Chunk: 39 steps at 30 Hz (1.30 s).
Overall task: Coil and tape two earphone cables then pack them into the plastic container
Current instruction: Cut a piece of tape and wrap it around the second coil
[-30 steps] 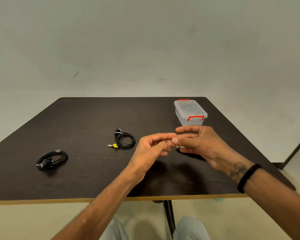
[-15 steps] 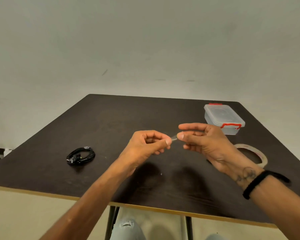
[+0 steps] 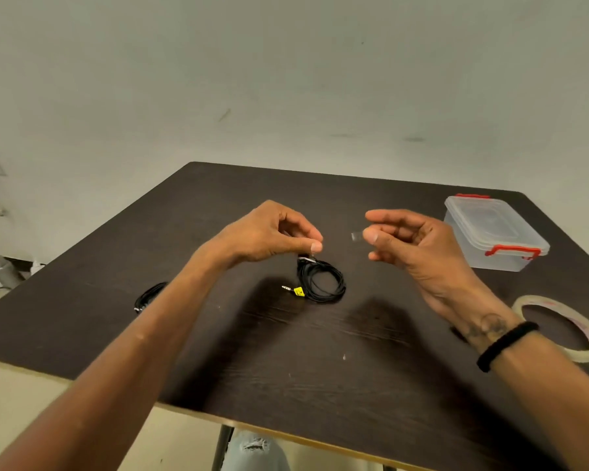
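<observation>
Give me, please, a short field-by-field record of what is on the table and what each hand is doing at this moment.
surface: dark table
left hand: pinched shut just above the coiled earphone cable
right hand: pinching a small clear piece of tape
second cable: coiled, partly hidden behind the left forearm
plastic container: lid on, red clasps, far right
tape roll: flat, near right edge

One black coiled earphone cable point(image 3: 321, 280) with a yellow tag lies mid-table, the other coil point(image 3: 147, 296) sits far left, half hidden. The clear plastic container point(image 3: 493, 232), red latches, lid on, sits back right, tape roll point(image 3: 565, 326) lying flat nearer.
</observation>
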Tool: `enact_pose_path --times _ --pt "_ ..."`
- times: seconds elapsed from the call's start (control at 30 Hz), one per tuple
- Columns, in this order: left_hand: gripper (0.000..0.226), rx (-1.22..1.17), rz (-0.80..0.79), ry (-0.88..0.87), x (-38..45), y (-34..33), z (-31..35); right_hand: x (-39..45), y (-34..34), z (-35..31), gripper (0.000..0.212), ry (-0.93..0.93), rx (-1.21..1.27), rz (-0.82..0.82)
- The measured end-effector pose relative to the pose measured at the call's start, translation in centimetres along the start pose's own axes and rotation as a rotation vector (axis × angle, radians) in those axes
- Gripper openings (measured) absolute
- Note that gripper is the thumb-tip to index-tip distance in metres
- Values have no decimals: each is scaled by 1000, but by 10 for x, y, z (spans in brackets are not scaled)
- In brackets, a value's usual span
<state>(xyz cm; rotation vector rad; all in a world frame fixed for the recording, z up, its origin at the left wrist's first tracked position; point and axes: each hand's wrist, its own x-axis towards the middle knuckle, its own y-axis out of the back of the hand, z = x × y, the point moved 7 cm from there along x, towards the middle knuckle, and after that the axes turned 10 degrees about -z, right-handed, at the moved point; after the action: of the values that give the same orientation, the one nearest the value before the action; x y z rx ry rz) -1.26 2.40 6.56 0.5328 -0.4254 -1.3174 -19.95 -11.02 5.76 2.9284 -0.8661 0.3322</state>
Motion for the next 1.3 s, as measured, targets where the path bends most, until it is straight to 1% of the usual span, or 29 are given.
enact_pose_path --times 0.07,0.1,0.2,0.23,0.3,0.37,0.47,0.57,0.7,0.8,0.9,1.0,1.07,1.13,1.3 --pt "22 230 62 20 6 1 -4 1 8 7 31 -25 -15 35" --pt "28 327 36 22 10 -6 -5 0 10 12 33 -40 -34 46" --pt "46 562 -132 2 26 -35 -7 -4 11 28 33 -73 -69 73" --pt "47 636 -156 1 30 -39 -7 -5 10 32 33 -79 -74 82" --pt "40 761 -167 2 36 -42 -4 -6 10 35 34 -81 -79 94" --pt "28 816 -181 -18 37 -43 1 -6 11 33 36 -74 -86 97" --pt "12 821 -168 -69 37 -44 6 -7 9 30 36 -72 -95 97" --pt "8 806 -151 -56 36 -43 6 -8 9 30 35 -77 -106 102" --pt "6 636 -96 -37 30 -29 13 -11 9 29 32 -71 -110 112" --pt "5 345 -98 12 24 -19 11 -13 9 27 30 -63 -113 127" --pt "17 39 -110 39 15 -15 13 -14 10 19 29 -22 -116 165" --pt "19 -156 -44 100 5 -11 16 -16 9 1 29 53 -147 232" --pt "17 -247 1 144 -2 -14 19 -17 7 -13 27 108 -218 264" --pt "16 -332 29 177 -9 -19 25 -17 4 -28 26 164 -345 273" --pt "18 -504 49 167 -22 -35 42 -25 -16 -57 29 313 -690 211"
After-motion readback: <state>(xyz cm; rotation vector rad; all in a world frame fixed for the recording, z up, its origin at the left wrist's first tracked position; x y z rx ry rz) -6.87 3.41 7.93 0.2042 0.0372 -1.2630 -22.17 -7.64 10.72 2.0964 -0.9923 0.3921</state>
